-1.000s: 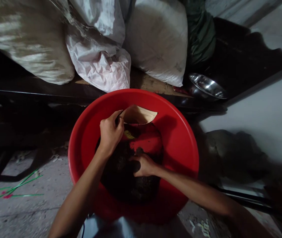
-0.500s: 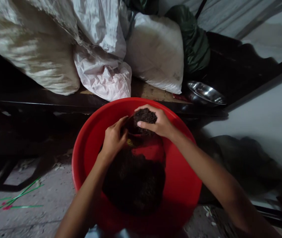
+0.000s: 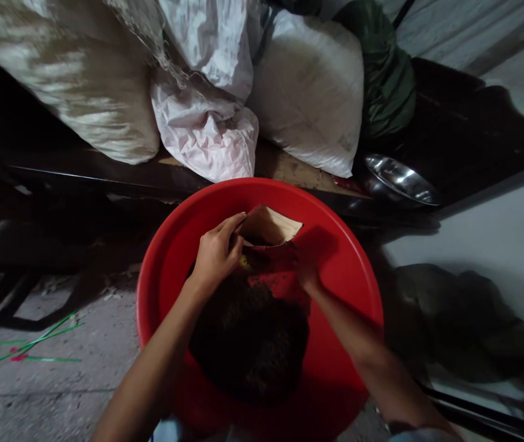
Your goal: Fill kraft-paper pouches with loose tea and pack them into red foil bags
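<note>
Head view, open bag in a lg. red tub. L. hand grips the pale-lined bag at its L. edge, fingers closed over the rim, thumb side twd. the wearer; same hold as in both earlier frames. Bag sits inside the tub, twd. the far wall, mouth up & gaping; pale lining shows, its lower part in shade. R. hand is motion-blurred, low & just R. of the bag; cannot tell whether its fingers are open or closed, or whether they touch the bag. Cf. 0.5 s ago: R. hand is then at the bag mouth w/ a clump of dark loose material, hiding most of the lining; now the hand is off the mouth & the lining is visible again. Cf. 1.0 s ago: R. hand is then down in the dark heap. Heap now lies untouched by either hand, mostly on the near side of the tub floor, surface too dim for detail. Sm. yellow patch shows just below the L. fingers. Bkgd.: white sack & metal bowl on the ledge beyond the tub; green strips on the floor, L.
</note>
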A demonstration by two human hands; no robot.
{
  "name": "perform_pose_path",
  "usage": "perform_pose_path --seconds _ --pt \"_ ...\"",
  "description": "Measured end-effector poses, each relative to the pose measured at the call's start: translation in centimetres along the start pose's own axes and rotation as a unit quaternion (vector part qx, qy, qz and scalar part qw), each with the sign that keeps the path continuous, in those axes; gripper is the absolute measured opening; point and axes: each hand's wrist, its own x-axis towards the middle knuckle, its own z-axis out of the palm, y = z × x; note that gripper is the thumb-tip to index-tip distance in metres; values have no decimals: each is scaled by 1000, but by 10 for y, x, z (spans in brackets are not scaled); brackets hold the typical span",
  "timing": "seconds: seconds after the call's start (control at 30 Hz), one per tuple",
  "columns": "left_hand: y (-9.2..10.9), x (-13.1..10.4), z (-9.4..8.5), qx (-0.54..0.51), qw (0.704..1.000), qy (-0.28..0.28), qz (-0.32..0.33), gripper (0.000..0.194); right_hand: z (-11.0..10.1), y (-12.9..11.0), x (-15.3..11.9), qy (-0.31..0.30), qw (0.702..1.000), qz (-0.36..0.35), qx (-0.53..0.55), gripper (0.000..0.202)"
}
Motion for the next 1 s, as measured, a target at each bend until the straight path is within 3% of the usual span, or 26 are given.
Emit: perform_pose_path --seconds 0.2,0.3,0.4,0.5,0.57,0.67,0.73,0.87,1.0 --pt "-2 5 -2 11 1000 -26 -14 45 81 -12 -44 -180 983 -29 -28 59" --pt "-4 7 -2 15 999 -31 -15 45 104 -32 -57 -269 960 -78 -4 57" --pt "-5 7 -2 11 1000 -26 -12 45 113 -51 -67 -317 943 -96 22 56" --pt "-5 6 -1 11 1000 -20 -10 46 108 -66 -76 -352 929 -104 52 67" --pt "-5 5 0 12 1000 -21 -7 45 100 -74 -84 -367 920 -116 79 84" --pt "-7 5 0 14 1000 -22 -3 45 87 -88 -97 -358 918 -127 118 105" --pt "-8 5 0 15 1000 -23 -4 46 79 -98 -105 -333 924 -134 134 95" --pt "-10 4 -1 13 1000 -19 1 45 64 -114 -113 -301 932 -163 122 55" --pt "-11 4 -1 18 1000 -16 -1 46 27 -129 -109 -277 933 -149 173 42"
